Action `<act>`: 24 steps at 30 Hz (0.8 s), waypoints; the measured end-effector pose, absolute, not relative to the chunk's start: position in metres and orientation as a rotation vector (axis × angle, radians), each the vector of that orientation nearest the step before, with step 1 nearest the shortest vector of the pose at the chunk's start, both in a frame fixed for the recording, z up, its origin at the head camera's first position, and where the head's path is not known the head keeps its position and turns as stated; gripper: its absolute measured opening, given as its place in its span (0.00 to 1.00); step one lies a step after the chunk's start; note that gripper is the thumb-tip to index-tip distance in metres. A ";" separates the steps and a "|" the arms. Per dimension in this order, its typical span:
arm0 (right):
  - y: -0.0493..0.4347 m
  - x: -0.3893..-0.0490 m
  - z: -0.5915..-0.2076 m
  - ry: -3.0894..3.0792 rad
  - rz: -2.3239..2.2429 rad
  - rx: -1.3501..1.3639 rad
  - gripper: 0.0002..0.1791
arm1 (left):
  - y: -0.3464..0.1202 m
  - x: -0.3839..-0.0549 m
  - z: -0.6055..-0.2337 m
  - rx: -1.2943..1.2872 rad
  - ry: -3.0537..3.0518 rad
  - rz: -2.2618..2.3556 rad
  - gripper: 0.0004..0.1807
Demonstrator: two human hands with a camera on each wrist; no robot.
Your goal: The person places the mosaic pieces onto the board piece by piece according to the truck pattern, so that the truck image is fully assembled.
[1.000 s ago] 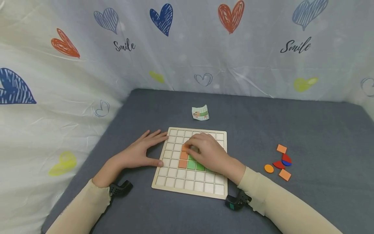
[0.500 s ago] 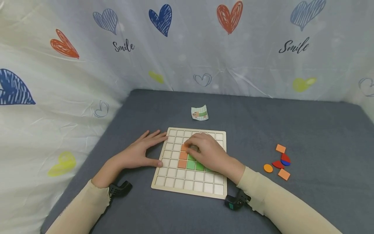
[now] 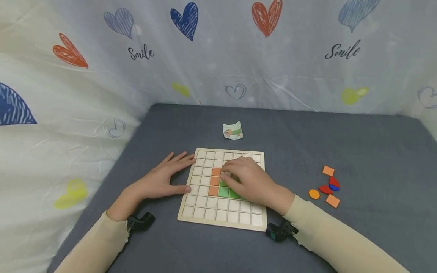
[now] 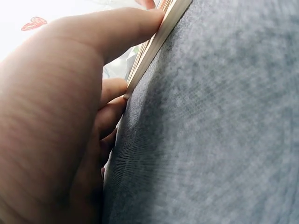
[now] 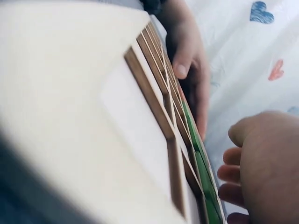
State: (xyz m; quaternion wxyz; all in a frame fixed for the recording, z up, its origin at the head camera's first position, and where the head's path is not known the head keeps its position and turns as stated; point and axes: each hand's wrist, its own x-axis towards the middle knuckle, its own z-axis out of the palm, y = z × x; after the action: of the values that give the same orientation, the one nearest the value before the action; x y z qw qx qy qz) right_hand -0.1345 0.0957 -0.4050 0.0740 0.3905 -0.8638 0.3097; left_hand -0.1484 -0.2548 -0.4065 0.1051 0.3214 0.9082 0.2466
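A wooden grid board (image 3: 201,211) lies on the dark grey table. Its cells hold a column of orange square tiles (image 3: 214,181), with green tiles (image 3: 223,192) beside it, partly covered by my right hand. My left hand (image 3: 160,178) spreads along the board's left side, its thumb and fingertips touching the edge. Over the middle of the board hovers my right hand (image 3: 250,180), fingers loosely bent, the tips just right of the top orange tile. Nothing shows between those fingers in the right wrist view, where the hand (image 5: 271,163) is apart from the board.
Behind the board lies a small pattern card (image 3: 233,131). To the right sit loose pieces: an orange square (image 3: 328,170), another orange square (image 3: 332,201), an orange disc (image 3: 314,194), red pieces (image 3: 325,189) and a blue piece (image 3: 334,187). A curtain (image 3: 290,64) hangs behind the table.
My right hand has drawn slightly right, off the top orange tile, which now shows more fully in its cell. My left hand keeps its place at the board's edge.
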 end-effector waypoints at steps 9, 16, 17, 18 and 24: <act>0.122 -0.118 -0.401 -2.522 0.880 1.155 0.10 | -0.251 -0.147 -0.407 0.964 2.690 0.717 0.51; 0.145 -0.109 -0.402 -2.496 0.804 1.115 0.07 | -0.254 -0.146 -0.405 0.965 2.702 0.706 0.50; 0.148 -0.109 -0.402 -2.497 0.797 1.108 0.07 | -0.254 -0.146 -0.405 0.964 2.702 0.704 0.51; 0.152 -0.108 -0.402 -2.496 0.792 1.102 0.07 | -0.254 -0.146 -0.405 0.965 2.704 0.698 0.51; 0.176 -0.100 -0.403 -2.492 0.766 1.048 0.08 | -0.252 -0.146 -0.404 0.961 2.697 0.694 0.51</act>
State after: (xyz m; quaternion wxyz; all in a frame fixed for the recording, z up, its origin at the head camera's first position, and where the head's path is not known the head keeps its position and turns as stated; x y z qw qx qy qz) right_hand -0.0997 0.1757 -0.4032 0.1649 0.3678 -0.8748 0.2689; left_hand -0.1461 -0.2516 -0.4044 0.0977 0.3247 0.9111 0.2345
